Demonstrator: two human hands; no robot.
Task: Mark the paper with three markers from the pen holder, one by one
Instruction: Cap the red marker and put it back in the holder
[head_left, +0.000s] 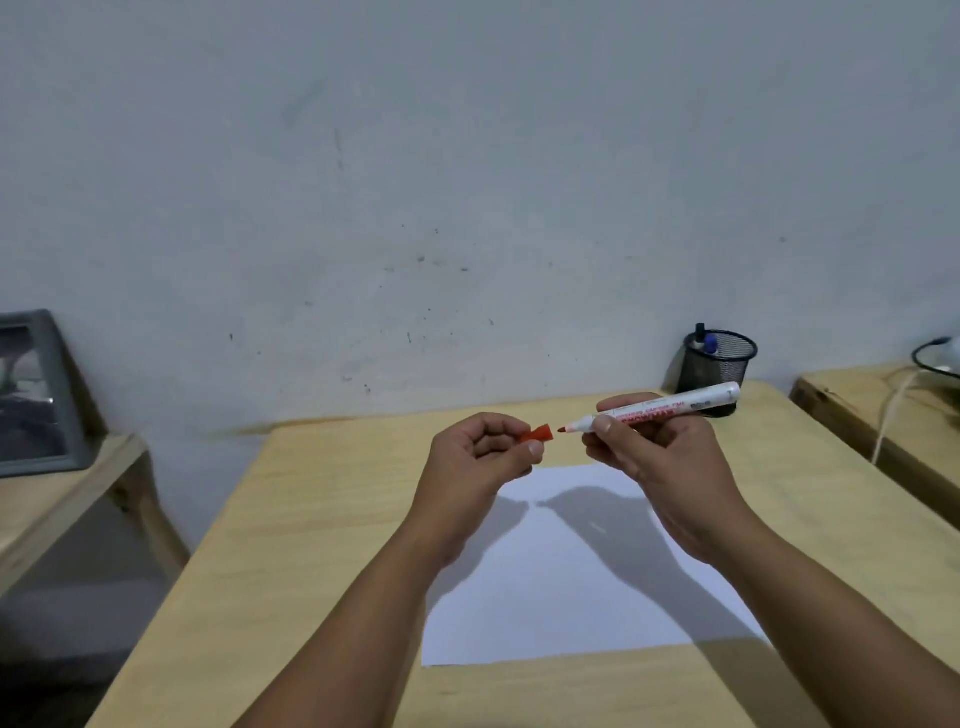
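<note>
My right hand (657, 457) holds a white marker (670, 408) with red print, its bare red tip pointing left. My left hand (480, 457) pinches the marker's red cap (540, 434), a small gap away from the tip. Both hands hover above a white sheet of paper (561, 582) lying on the wooden table (311, 519); I see no marks on the sheet. A black mesh pen holder (717, 366) stands at the table's far right corner, behind my right hand, with a blue-capped and a black-capped marker inside it.
A second wooden table (883, 410) with a cord stands to the right. On the left, a lower wooden surface (62, 499) carries a grey tray (36, 395). A pale wall runs behind everything.
</note>
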